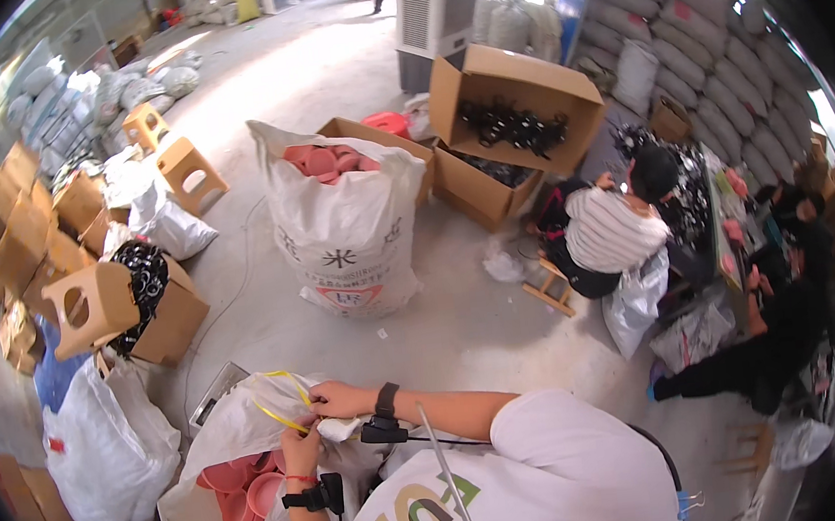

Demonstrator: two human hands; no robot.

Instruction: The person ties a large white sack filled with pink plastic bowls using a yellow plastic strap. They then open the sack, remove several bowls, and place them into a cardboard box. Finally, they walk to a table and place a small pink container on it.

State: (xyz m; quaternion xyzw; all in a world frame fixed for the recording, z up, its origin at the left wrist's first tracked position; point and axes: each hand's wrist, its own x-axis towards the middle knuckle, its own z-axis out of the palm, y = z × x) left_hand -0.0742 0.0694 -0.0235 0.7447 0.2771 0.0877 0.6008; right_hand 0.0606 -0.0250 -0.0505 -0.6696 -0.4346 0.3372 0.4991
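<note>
A white woven sack (185, 504) stands open at my front left, filled with round, shallow pink pieces (264, 494) like small cups. A thin yellow strap (282, 414) runs along its far rim. My right hand (342, 399) is closed at that rim, pinching the yellow strap and the cloth beside it. Just below it, my left hand (302, 450) is also closed on the strap, near the sack's mouth. The fingertips of both hands are close together and partly hidden. A dark band sits on each wrist.
Ahead stands a tall sack (345, 237) of similar pink pieces. Cartons with black parts (515, 121) lie behind it. At left are a tan stool (90, 307), another carton and a white bag (114, 450). A seated person (615, 226) works at right, beside a cluttered table.
</note>
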